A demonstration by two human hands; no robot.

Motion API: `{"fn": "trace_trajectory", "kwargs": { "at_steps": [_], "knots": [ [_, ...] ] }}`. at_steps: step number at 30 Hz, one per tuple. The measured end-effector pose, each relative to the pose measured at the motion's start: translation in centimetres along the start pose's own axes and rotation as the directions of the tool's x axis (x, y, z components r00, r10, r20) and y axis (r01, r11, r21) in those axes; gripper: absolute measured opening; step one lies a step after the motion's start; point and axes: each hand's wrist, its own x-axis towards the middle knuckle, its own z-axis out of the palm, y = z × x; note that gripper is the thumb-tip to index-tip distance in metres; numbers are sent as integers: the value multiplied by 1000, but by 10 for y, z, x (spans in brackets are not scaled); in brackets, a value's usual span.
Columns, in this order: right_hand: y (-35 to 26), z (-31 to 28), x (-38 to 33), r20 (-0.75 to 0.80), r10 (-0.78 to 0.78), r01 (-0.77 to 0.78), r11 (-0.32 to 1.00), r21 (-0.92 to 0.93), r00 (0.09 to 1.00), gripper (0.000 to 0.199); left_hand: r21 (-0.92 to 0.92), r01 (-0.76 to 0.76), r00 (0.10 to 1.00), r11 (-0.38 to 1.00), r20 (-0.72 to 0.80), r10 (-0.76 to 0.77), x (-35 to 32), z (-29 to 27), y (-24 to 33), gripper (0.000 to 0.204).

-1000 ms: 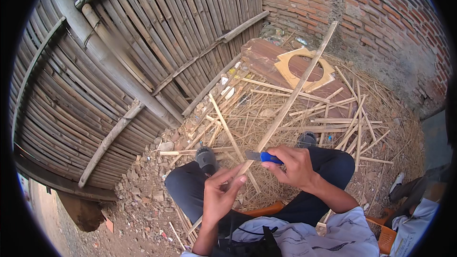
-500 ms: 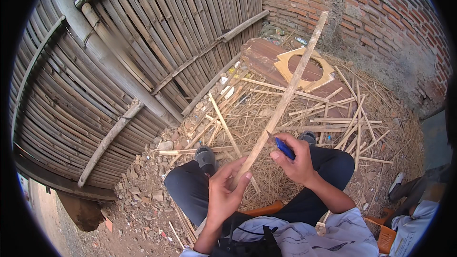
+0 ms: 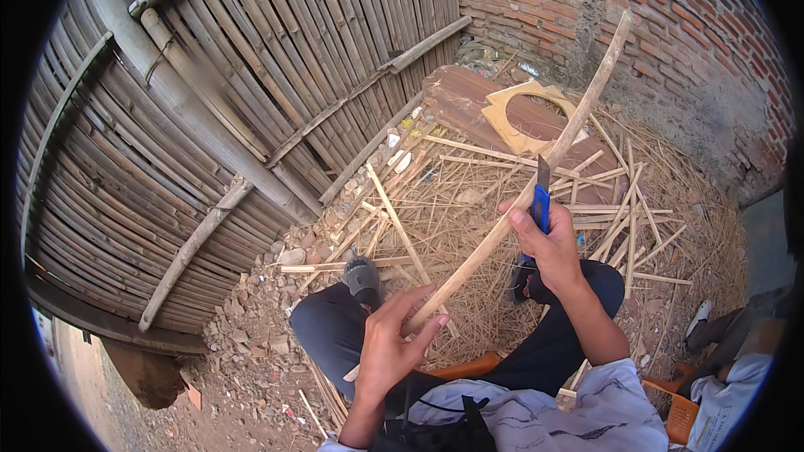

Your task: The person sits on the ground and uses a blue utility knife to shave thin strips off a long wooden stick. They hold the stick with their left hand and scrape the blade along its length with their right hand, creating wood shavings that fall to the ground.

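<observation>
A long pale bamboo strip (image 3: 481, 257) slants from my lap up toward the brick wall. Near its lower end, my left hand (image 3: 394, 331) has it between thumb and fingers, the grip rather loose. My right hand (image 3: 548, 243) grips a blue utility knife (image 3: 541, 208), blade out and pointing away from me beside the strip. The fingertips of that hand also rest against the strip about midway along. Whether the blade touches the strip, I cannot tell.
Thin cut strips (image 3: 632, 226) and shavings litter the ground ahead. Beyond lies a brown board (image 3: 456, 96) carrying a tan panel (image 3: 502, 121) with a round hole. A bamboo fence (image 3: 327, 59) stands left, a brick wall (image 3: 703, 75) right. Another person's sleeve (image 3: 737, 393) shows lower right.
My right hand and the knife have moved up and outward along the strip, the blade now pointing away. The strip's far end has swung right, and my left hand's fingers have loosened.
</observation>
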Motion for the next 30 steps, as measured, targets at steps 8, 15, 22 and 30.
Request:
{"fn": "trace_trajectory", "kwargs": {
  "at_steps": [8,15,22,30],
  "knots": [
    [-3,-10,-2,20,-236,235,954,-186,972,39,-45,-69,998,997,4,69,-1,5,-25,21],
    [31,7,-35,345,-527,614,510,-603,777,32,-136,131,986,982,119,-115,2,6,-4,21],
    [30,20,-42,398,-557,653,392,-648,729,35,-227,179,979,957,138,-150,3,10,6,25],
    [15,24,-42,426,-595,676,288,-678,681,34,-314,250,965,916,163,-208,-5,8,10,29]
  ]
}}
